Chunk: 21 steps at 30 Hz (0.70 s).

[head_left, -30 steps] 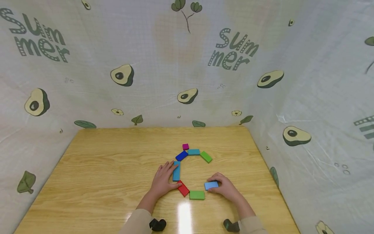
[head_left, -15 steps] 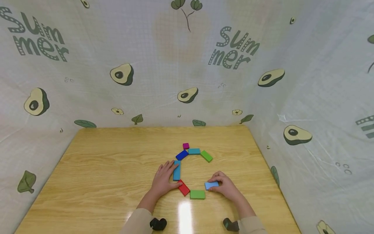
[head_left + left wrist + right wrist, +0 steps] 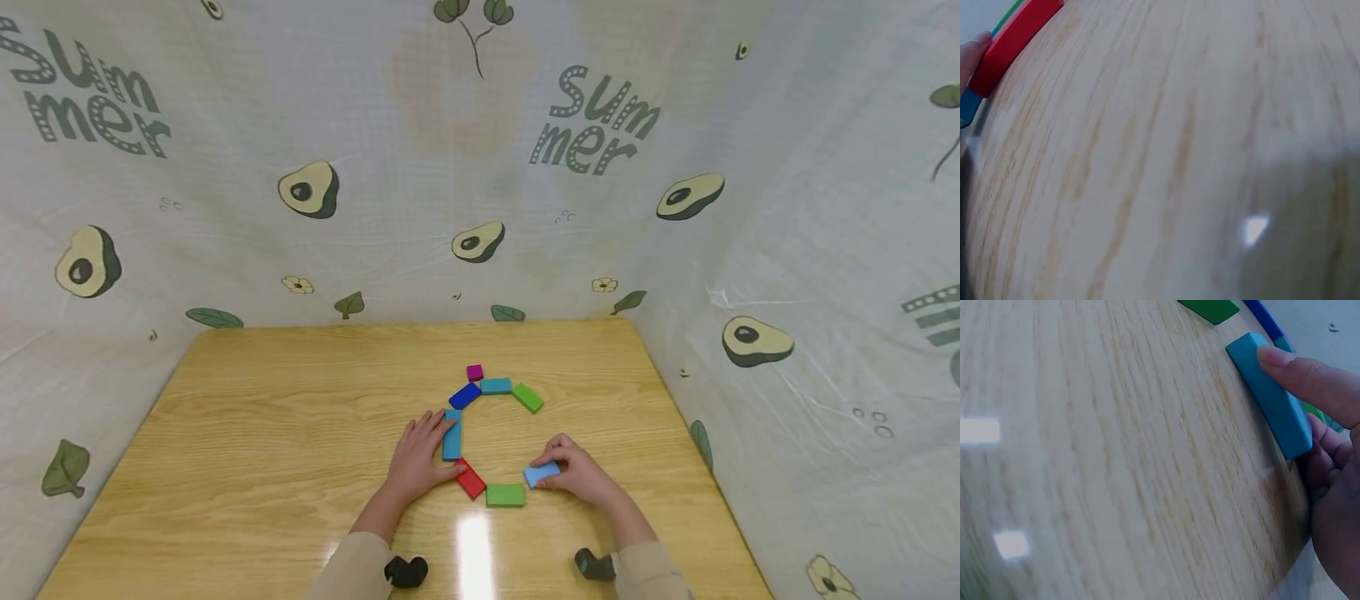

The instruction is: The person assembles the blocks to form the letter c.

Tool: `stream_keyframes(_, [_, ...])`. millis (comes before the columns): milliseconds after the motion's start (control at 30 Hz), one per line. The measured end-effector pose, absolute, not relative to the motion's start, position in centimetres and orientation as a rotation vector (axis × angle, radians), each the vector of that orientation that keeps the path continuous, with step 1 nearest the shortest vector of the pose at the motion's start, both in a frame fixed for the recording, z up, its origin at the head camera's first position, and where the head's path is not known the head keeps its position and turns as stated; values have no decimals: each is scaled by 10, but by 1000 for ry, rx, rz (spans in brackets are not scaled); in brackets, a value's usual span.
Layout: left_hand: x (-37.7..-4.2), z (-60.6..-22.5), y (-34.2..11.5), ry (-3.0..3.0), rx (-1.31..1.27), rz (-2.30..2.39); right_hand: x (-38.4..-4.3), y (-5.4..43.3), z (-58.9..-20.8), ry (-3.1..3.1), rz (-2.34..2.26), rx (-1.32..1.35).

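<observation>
My right hand (image 3: 577,473) pinches a light blue block (image 3: 541,475), just right of and behind a green block (image 3: 506,496). In the right wrist view the thumb (image 3: 1279,356) lies on the upper side of that block, with the other fingers behind it. My left hand (image 3: 420,454) lies spread on the left of the arc, its fingers touching a long blue block (image 3: 452,446) and its thumb at a red block (image 3: 471,480). Only a fingertip shows at the red block (image 3: 1013,47) in the left wrist view.
Farther back, the arc continues with a dark blue block (image 3: 465,396), a teal block (image 3: 496,387) and another green block (image 3: 528,398). Behind them sits a small magenta block (image 3: 475,372). A patterned cloth (image 3: 390,250) hangs around the wooden table (image 3: 300,400).
The light blue block has turned slightly in my right hand, its right end now a little farther back. My left hand stays in place; the head view has shifted a little.
</observation>
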<state>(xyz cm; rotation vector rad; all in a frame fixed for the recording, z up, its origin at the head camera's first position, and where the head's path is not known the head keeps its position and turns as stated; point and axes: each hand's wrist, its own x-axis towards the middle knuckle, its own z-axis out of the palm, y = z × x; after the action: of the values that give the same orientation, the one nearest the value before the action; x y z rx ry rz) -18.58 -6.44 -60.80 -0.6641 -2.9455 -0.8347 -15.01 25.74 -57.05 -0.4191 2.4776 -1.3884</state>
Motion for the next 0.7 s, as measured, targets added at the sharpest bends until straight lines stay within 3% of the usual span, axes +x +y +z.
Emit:
stream_keyframes(367, [-185,-607,-64,-2925,-680,-851,-142,253,-540,2400,-1413,-468])
stream_keyframes(700, [-186,-606,-64,-2918,-684,-862,-153,268,-576,2427,-1367,-545])
